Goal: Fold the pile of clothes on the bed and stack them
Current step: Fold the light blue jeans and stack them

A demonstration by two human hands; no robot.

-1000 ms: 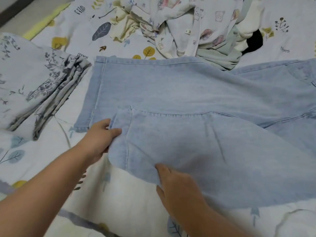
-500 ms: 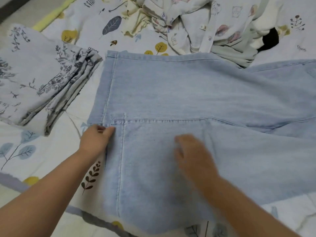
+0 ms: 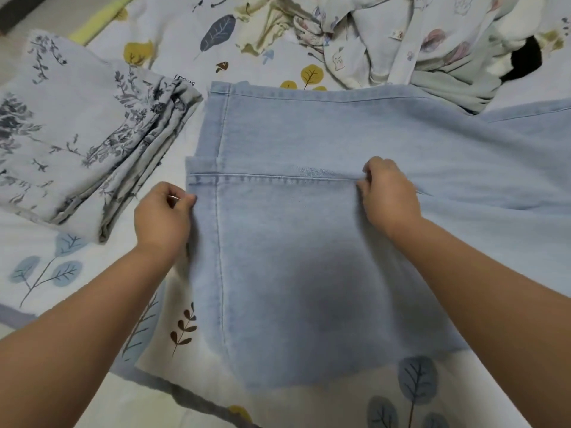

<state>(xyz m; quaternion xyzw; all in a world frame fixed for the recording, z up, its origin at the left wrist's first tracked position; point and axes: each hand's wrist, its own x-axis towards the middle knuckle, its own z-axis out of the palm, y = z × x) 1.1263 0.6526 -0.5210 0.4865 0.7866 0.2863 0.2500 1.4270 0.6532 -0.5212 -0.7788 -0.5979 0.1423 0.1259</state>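
Light-blue denim jeans [image 3: 309,242] spread flat mid-bed, one leg laid over the other. Left hand [image 3: 162,216] pinching hem edge of upper leg; right hand [image 3: 389,196] pinching its stitched seam. Folded floral cloth [image 3: 77,134] at left edge of bed. Unfolded clothes pile [image 3: 401,41] at far edge. Leaf-print bedsheet [image 3: 154,57] bearing small printed word, partly covered, unreadable.

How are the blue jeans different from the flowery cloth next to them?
The jeans are plain light-blue denim; the flowery cloth is pale grey with dark plant prints. The jeans lie spread out, pinched by both hands; the cloth is already folded in layers, untouched. Both rest on the bedsheet.
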